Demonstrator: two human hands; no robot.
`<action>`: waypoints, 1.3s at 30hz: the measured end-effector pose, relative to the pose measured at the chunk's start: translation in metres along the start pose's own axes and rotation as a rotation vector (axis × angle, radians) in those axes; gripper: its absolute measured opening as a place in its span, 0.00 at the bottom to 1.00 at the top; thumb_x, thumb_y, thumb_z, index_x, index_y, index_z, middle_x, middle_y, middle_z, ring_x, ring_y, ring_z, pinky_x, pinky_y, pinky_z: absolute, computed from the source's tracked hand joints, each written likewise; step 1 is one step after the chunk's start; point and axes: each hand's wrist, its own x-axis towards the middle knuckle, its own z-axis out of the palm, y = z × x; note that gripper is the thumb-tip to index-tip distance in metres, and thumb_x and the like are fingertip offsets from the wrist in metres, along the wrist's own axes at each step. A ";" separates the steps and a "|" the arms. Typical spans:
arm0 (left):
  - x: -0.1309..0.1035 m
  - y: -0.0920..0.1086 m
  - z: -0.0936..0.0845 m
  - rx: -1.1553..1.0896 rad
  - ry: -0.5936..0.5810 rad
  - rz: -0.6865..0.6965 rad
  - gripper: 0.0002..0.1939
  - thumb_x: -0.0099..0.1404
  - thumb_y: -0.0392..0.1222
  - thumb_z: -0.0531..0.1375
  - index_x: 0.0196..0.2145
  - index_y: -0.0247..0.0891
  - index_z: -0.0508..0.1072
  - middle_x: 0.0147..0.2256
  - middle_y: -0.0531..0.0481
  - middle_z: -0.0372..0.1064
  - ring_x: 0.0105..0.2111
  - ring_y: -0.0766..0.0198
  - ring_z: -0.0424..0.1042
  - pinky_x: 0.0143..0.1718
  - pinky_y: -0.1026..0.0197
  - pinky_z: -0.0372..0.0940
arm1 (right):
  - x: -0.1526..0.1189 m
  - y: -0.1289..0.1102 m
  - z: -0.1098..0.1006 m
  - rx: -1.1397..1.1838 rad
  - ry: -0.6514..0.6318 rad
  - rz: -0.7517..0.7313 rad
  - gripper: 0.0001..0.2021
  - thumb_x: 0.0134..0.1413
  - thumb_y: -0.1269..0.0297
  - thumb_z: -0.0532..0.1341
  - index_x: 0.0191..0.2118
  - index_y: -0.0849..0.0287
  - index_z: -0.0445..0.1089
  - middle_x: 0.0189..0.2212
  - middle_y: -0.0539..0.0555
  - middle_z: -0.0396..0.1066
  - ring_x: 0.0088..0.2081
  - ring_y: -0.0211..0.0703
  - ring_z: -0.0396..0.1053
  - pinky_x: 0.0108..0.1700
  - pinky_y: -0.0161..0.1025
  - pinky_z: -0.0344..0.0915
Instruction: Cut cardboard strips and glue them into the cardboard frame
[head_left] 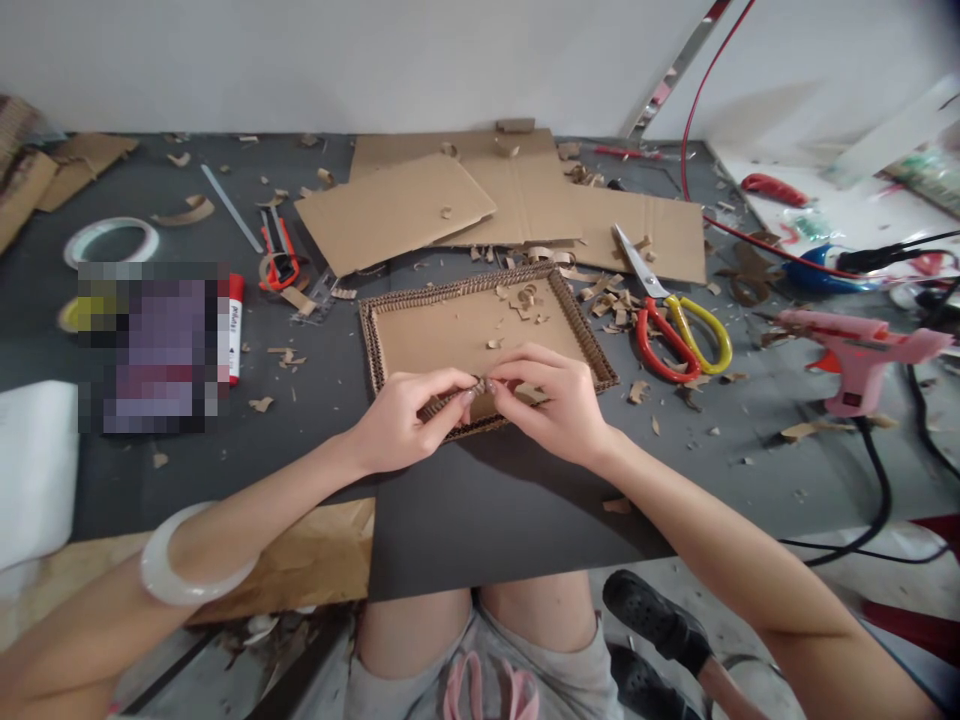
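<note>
A shallow cardboard tray (pixel 435 335) with corrugated strip walls lies on the dark table. Over its near side, my left hand (pixel 409 415) and my right hand (pixel 555 400) meet, fingertips almost touching. Both hands are closed in a pinch on a narrow corrugated cardboard strip (pixel 439 403), which runs along the near wall. My fingers cover the strip's middle, and I cannot tell whether it is attached to the wall. Small curled paper scraps (pixel 527 295) lie inside the tray's far right corner.
Red-and-yellow scissors (pixel 679 335) and a pink glue gun (pixel 859 355) lie on the right. Flat cardboard sheets (pixel 397 210) are behind the tray. At left are an orange utility knife (pixel 279 250), a tape roll (pixel 111 225) and a red-capped marker (pixel 235 330). Scraps litter the table (pixel 315 440).
</note>
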 end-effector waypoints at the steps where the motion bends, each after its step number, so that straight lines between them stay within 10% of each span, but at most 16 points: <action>1: 0.000 0.000 0.000 -0.003 0.000 0.000 0.08 0.65 0.36 0.53 0.34 0.35 0.71 0.24 0.55 0.71 0.22 0.72 0.70 0.26 0.71 0.63 | 0.000 -0.001 0.000 0.020 0.005 0.030 0.06 0.53 0.72 0.58 0.29 0.61 0.72 0.28 0.53 0.73 0.27 0.34 0.69 0.30 0.32 0.67; 14: 0.000 0.001 0.000 -0.120 0.012 -0.079 0.08 0.66 0.38 0.52 0.33 0.35 0.69 0.24 0.53 0.70 0.22 0.71 0.70 0.24 0.71 0.64 | 0.011 0.020 -0.030 -0.420 0.240 0.278 0.06 0.51 0.70 0.57 0.26 0.58 0.69 0.26 0.54 0.69 0.29 0.42 0.67 0.33 0.41 0.68; 21: -0.002 -0.002 0.002 -0.080 -0.019 -0.056 0.09 0.66 0.38 0.51 0.37 0.34 0.71 0.26 0.51 0.72 0.24 0.69 0.71 0.29 0.68 0.66 | 0.014 0.012 -0.037 -0.491 -0.093 0.032 0.26 0.50 0.79 0.51 0.55 0.56 0.62 0.56 0.61 0.60 0.56 0.57 0.57 0.53 0.58 0.61; 25: -0.001 -0.002 0.003 -0.072 -0.017 -0.049 0.09 0.66 0.38 0.52 0.38 0.34 0.71 0.27 0.50 0.73 0.26 0.68 0.72 0.30 0.68 0.66 | 0.019 0.002 -0.035 -0.208 -0.355 -0.096 0.20 0.54 0.72 0.55 0.54 0.57 0.63 0.50 0.59 0.68 0.51 0.49 0.65 0.53 0.50 0.65; 28: -0.002 -0.002 0.003 -0.056 0.003 -0.059 0.09 0.66 0.38 0.51 0.38 0.34 0.71 0.26 0.51 0.72 0.25 0.68 0.72 0.29 0.68 0.66 | 0.028 0.016 -0.042 -0.188 -0.293 0.118 0.12 0.55 0.66 0.56 0.45 0.61 0.70 0.38 0.57 0.74 0.38 0.44 0.72 0.43 0.44 0.70; 32: -0.002 -0.003 0.002 -0.055 0.056 -0.096 0.09 0.66 0.38 0.51 0.37 0.35 0.69 0.24 0.53 0.71 0.22 0.70 0.70 0.26 0.69 0.64 | 0.042 0.045 -0.052 -0.019 -0.674 0.261 0.13 0.57 0.60 0.54 0.42 0.58 0.72 0.28 0.52 0.75 0.29 0.38 0.72 0.33 0.38 0.71; 36: -0.003 -0.004 0.004 -0.099 0.066 -0.107 0.08 0.66 0.39 0.51 0.37 0.35 0.69 0.25 0.53 0.70 0.23 0.70 0.71 0.26 0.70 0.65 | 0.054 0.053 -0.064 -0.229 -0.092 0.125 0.16 0.55 0.67 0.55 0.50 0.57 0.68 0.49 0.59 0.69 0.48 0.47 0.69 0.43 0.44 0.71; 39: -0.002 -0.001 0.004 -0.139 0.078 -0.115 0.08 0.67 0.39 0.51 0.36 0.35 0.68 0.24 0.53 0.70 0.23 0.70 0.70 0.25 0.70 0.64 | 0.055 0.051 -0.073 -0.367 -0.002 0.135 0.16 0.54 0.70 0.54 0.49 0.57 0.68 0.52 0.59 0.66 0.51 0.48 0.67 0.46 0.44 0.69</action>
